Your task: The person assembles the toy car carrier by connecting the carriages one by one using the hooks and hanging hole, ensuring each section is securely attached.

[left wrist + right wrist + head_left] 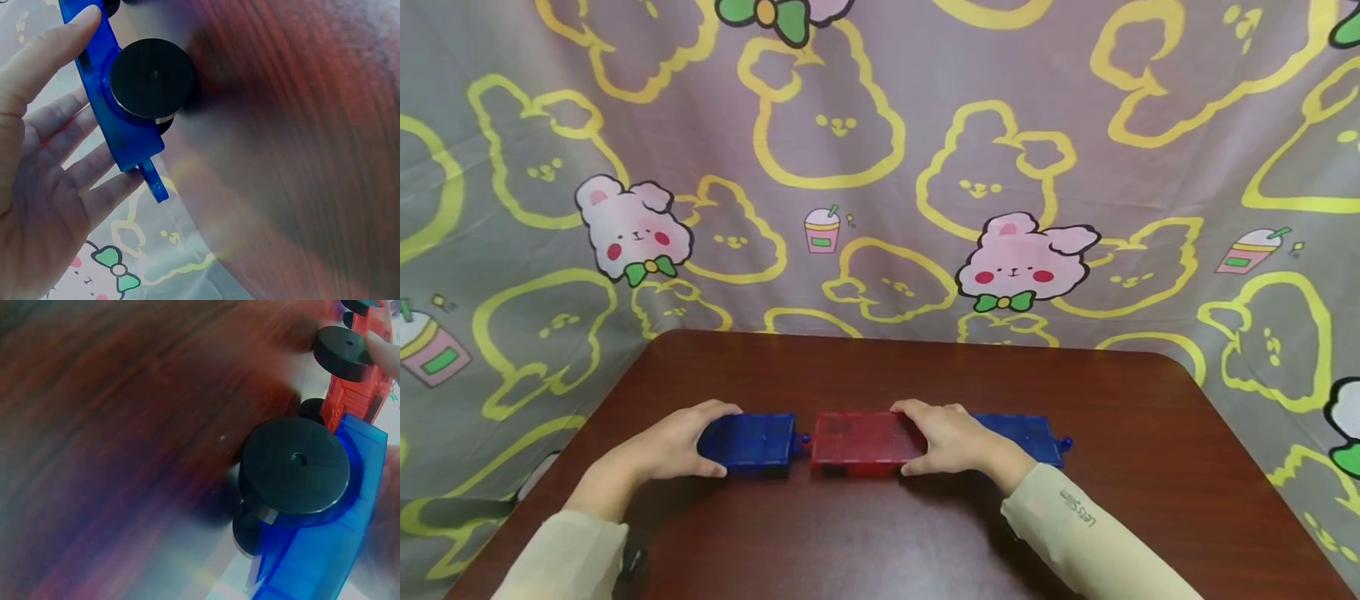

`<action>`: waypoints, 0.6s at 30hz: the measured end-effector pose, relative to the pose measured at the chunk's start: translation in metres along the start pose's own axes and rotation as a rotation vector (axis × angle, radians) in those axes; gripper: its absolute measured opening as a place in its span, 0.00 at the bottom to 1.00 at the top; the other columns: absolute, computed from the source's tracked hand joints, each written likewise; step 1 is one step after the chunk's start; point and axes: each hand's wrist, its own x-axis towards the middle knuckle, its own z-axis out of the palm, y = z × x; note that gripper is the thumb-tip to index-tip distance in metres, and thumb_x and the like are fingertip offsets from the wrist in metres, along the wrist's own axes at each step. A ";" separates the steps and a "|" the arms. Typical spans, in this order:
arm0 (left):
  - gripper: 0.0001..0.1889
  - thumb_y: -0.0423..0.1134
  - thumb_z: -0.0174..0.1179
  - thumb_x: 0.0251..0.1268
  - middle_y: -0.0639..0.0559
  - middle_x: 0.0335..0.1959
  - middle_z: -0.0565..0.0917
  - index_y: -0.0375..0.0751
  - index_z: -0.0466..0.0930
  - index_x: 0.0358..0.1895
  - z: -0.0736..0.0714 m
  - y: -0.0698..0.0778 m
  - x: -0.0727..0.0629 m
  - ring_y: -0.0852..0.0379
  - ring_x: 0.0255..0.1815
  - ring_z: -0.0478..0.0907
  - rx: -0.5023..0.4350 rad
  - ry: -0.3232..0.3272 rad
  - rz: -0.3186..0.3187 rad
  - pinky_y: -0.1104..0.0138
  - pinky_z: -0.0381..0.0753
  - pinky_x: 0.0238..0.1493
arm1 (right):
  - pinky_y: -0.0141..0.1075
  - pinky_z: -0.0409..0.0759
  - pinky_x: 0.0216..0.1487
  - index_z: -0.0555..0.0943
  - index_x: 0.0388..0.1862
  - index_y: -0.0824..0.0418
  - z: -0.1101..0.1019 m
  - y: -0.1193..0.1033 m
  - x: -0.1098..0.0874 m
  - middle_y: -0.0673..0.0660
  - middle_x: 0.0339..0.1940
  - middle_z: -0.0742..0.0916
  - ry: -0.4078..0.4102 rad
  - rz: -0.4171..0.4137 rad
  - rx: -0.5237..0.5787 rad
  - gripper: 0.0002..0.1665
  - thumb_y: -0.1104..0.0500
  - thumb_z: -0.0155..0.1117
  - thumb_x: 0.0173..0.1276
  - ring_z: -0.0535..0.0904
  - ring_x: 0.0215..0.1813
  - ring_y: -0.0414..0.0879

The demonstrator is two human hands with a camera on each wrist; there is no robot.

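Observation:
Three flat, see-through toy car bases on black wheels stand in a row on the table: a blue one point(756, 442) at left, a red one point(853, 437) in the middle, another blue one point(1022, 433) at right. My left hand point(673, 442) grips the left blue car's outer end, thumb on the near side point(94, 50), fingers behind. With thumb and fingers across its sides, my right hand point(951, 437) holds the red car's right end. The forearm partly covers the right blue car, whose end adjoins the red car point(356, 394) in the right wrist view. A small blue hitch point(806, 437) lies between the left pair.
The dark reddish-brown wooden table point(850, 533) has rounded far corners. Behind and at both sides hangs a grey curtain point(880, 208) printed with bunnies and yellow outlines. From the right blue car's outer end a hitch point(1066, 442) sticks out.

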 end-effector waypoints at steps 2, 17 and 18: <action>0.44 0.48 0.80 0.40 0.39 0.60 0.78 0.37 0.72 0.64 -0.002 0.001 0.000 0.40 0.59 0.77 0.002 -0.010 -0.007 0.42 0.75 0.58 | 0.51 0.70 0.59 0.69 0.69 0.55 0.000 0.000 0.000 0.50 0.60 0.83 -0.009 0.004 0.005 0.49 0.41 0.77 0.51 0.79 0.55 0.43; 0.46 0.49 0.78 0.43 0.35 0.73 0.66 0.44 0.69 0.70 -0.008 0.006 -0.001 0.26 0.76 0.50 -0.023 -0.006 -0.069 0.24 0.53 0.63 | 0.70 0.45 0.74 0.57 0.80 0.45 -0.024 0.021 -0.028 0.53 0.81 0.64 0.047 0.038 0.004 0.54 0.29 0.65 0.60 0.51 0.83 0.54; 0.47 0.52 0.77 0.45 0.36 0.74 0.64 0.46 0.67 0.72 -0.012 0.008 -0.002 0.27 0.77 0.48 -0.019 0.005 -0.077 0.23 0.49 0.62 | 0.71 0.45 0.73 0.57 0.80 0.45 -0.031 0.027 -0.035 0.52 0.81 0.62 0.090 0.045 -0.019 0.53 0.29 0.63 0.62 0.50 0.83 0.55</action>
